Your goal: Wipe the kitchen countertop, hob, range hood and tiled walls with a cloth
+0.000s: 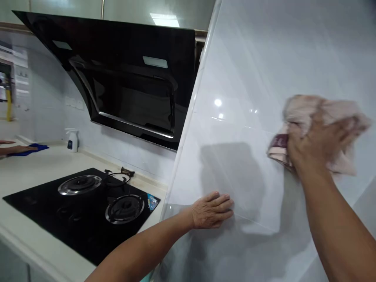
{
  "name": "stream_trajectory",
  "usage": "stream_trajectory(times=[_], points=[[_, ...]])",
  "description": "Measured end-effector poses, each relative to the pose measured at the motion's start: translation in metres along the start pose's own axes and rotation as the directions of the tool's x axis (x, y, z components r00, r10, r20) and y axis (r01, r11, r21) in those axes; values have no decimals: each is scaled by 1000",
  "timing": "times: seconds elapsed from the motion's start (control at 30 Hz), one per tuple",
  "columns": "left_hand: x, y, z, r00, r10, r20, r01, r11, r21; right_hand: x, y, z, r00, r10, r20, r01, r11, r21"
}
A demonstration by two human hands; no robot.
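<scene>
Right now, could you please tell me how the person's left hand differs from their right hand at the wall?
The left hand lies flat and open on the white tile wall, while the right hand curls around a crumpled pink cloth. The left hand holds nothing; the right hand grips that cloth. The left hand sits lower and looks sharp, while the right hand sits higher and looks blurred. Both are bare and against the same wall.

- Mine: my left hand (212, 210), my right hand (319, 143)
- One crumpled pink cloth (311, 117)
- One white plastic spray bottle (72, 141)
- Two round steel gas burners (79, 185)
- One blue cloth (32, 149)
- Another person's hands (17, 149), two, I think
</scene>
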State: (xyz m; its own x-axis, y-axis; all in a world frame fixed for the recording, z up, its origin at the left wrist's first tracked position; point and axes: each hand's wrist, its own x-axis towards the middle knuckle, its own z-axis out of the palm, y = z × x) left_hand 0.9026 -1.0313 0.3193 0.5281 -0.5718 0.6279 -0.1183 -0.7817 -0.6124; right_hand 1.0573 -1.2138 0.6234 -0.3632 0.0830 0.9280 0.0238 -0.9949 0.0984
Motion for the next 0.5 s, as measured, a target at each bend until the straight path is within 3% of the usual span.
stream_trajectory(times=[0.07,0.17,0.3,0.4,0.5], points=[[0,5,0,999,-21,39,22,999,-31,12,-16,-17,992,-30,125,-9,953,302],[0,24,-4,989,-127,80,135,985,-106,27,-52,-57,958,-156,239,-64,698,713],[-3,61,-16,951,-272,144,299,928,-222,11,-101,-116,936,-334,111,80,509,857],[-13,84,-23,926,-284,248,356,877,-323,-28,-125,-152,884,-466,35,161,374,913],[-32,107,-27,868,-353,348,483,762,-431,-79,-140,-181,825,-565,-14,196,263,945]])
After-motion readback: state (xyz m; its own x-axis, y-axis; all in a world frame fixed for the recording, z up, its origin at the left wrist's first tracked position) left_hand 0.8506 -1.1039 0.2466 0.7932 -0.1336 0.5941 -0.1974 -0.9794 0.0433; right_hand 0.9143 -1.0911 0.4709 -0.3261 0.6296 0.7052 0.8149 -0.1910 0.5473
